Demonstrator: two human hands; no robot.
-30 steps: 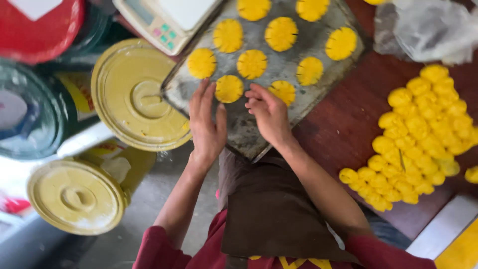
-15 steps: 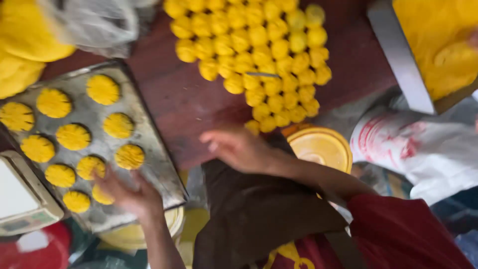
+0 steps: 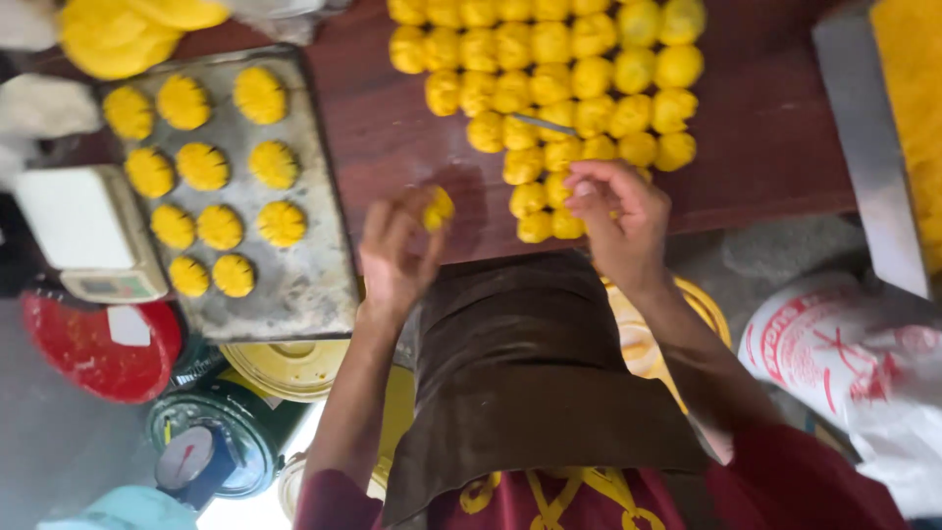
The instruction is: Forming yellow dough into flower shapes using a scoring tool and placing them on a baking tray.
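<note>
Dough ball (image 3: pixel 439 208) — small and yellow — is pinched in the fingertips of the left hand (image 3: pixel 397 257) above the desk (image 3: pixel 392 147) edge, while the right hand (image 3: pixel 620 221) is curled loosely over the heap of dough balls (image 3: pixel 549 88), nothing clearly gripped. If squeezed or fumbled, the soft piece could be dented or dropped off the edge. Compared with half a second earlier, the left hand has been lifted off the baking tray (image 3: pixel 304 285) — the right moved onto the heap.

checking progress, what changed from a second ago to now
Both hands left the baking tray. The left hand now holds a yellow dough ball; the right hand has moved over to the heap of dough balls. The shaped pieces on the tray look unchanged.
</note>
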